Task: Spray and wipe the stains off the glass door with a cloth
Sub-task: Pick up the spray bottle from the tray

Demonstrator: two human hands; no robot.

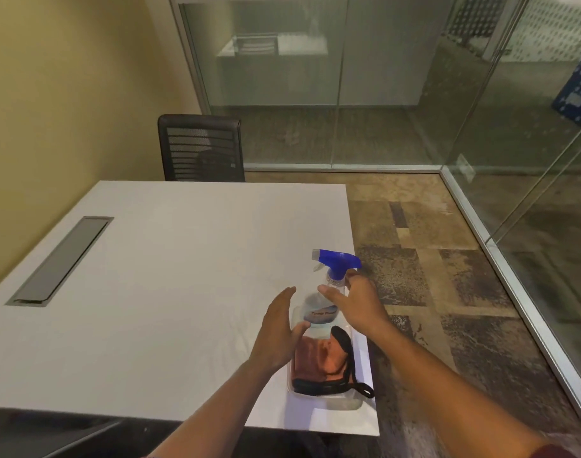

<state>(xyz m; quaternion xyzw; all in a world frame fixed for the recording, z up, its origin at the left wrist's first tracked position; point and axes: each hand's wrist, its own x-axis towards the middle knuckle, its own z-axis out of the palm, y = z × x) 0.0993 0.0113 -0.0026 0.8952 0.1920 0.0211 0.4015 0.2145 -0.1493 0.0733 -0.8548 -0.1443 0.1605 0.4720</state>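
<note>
A clear spray bottle (pixel 319 309) with a blue trigger head stands in a clear plastic tray (pixel 345 403) at the white table's right edge. An orange-brown cloth (pixel 319 358) with black trim lies in the same tray, in front of the bottle. My left hand (pixel 279 332) is open just left of the bottle, its thumb by the tray's rim. My right hand (pixel 355 302) reaches in from the right with straight fingers around the bottle's neck, not closed on it. The glass door (pixel 530 133) stands at the right, beyond the carpet.
The white table (pixel 170 276) has a grey cable hatch (pixel 63 259) at its left. A black mesh chair (pixel 201 148) stands behind the table against the yellow wall. Glass partitions line the back and right. Patterned carpet (pixel 424 276) lies between table and glass.
</note>
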